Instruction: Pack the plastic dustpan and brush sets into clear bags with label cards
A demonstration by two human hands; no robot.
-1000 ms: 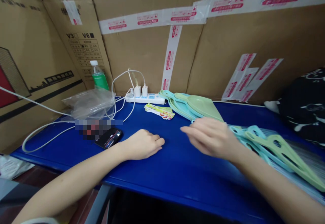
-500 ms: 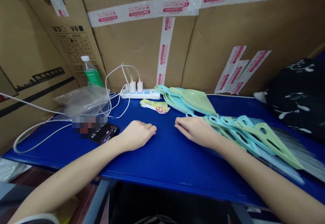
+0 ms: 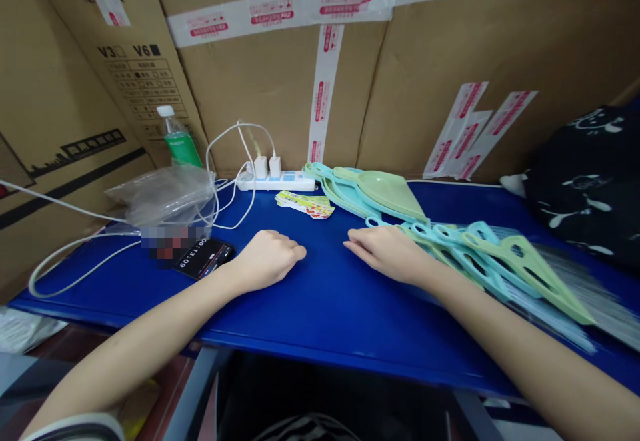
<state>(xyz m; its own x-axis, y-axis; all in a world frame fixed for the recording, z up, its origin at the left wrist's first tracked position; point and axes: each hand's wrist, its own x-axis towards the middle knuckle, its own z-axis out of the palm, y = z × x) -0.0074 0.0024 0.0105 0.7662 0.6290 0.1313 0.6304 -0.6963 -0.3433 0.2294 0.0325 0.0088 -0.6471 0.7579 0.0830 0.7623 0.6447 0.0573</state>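
Note:
On the blue tabletop (image 3: 320, 321) my left hand (image 3: 267, 259) rests in a loose fist, knuckles up, with nothing visible in it. A phone (image 3: 204, 259) with a lit timer lies just left of that wrist. My right hand (image 3: 387, 251) also rests on the table, its fingers curled together and the thumb tucked close; I see nothing held. Beside it, partly behind the forearm, lies a pile of light-blue and green hand brushes (image 3: 520, 261) with clear bristles. Farther back, green and blue dustpans (image 3: 390, 194) are stacked.
A white power strip (image 3: 277, 181) with chargers and looping cables stands at the back. Colourful paper strips (image 3: 306, 205) lie before it. At the left are a clear plastic bag (image 3: 167, 194) and a green-labelled bottle (image 3: 181, 144). Cardboard (image 3: 280, 87) walls the back; dark patterned fabric (image 3: 585, 187) sits right.
The view has shifted very slightly, and both hands appear a little higher in the picture. They keep nearly the same pose; nothing has been picked up or put down.

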